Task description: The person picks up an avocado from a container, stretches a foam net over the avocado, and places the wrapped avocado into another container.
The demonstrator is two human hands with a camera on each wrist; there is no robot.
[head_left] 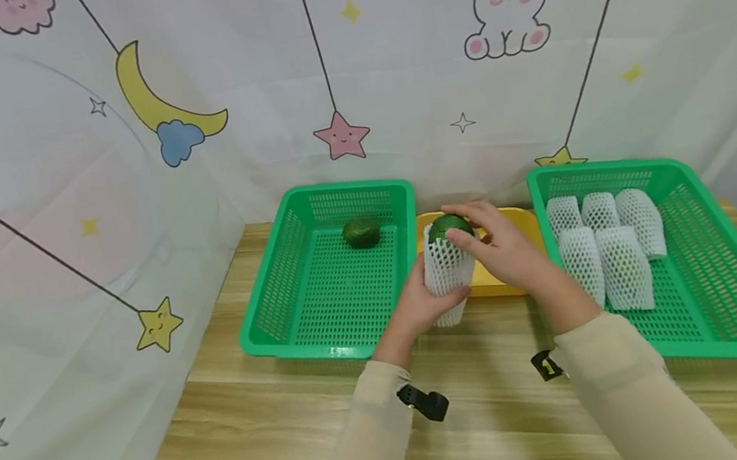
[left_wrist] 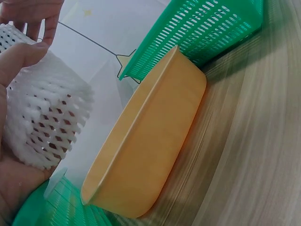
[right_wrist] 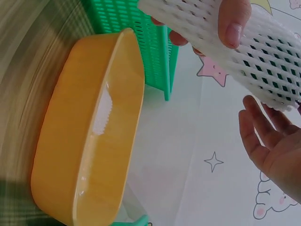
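Note:
In the head view, a dark green avocado (head_left: 447,227) pokes out of the top of a white foam net sleeve (head_left: 448,270), which covers its lower part. My left hand (head_left: 419,303) grips the sleeve from the side, its thumb across the front. At the sleeve's mouth, my right hand (head_left: 507,251) holds the avocado's bare top between thumb and fingers. The left wrist view shows the sleeve's open mesh (left_wrist: 49,108) close up, lying against the left palm. Another bare avocado (head_left: 362,232) lies in the left green basket (head_left: 265,296).
Behind the hands stands a yellow bin (head_left: 524,228), with a white piece of foam net (right_wrist: 102,113) inside. The right green basket (head_left: 732,249) contains several net-wrapped pieces (head_left: 625,268). A patterned white cloth (head_left: 415,58) hangs behind the wooden table (head_left: 257,442).

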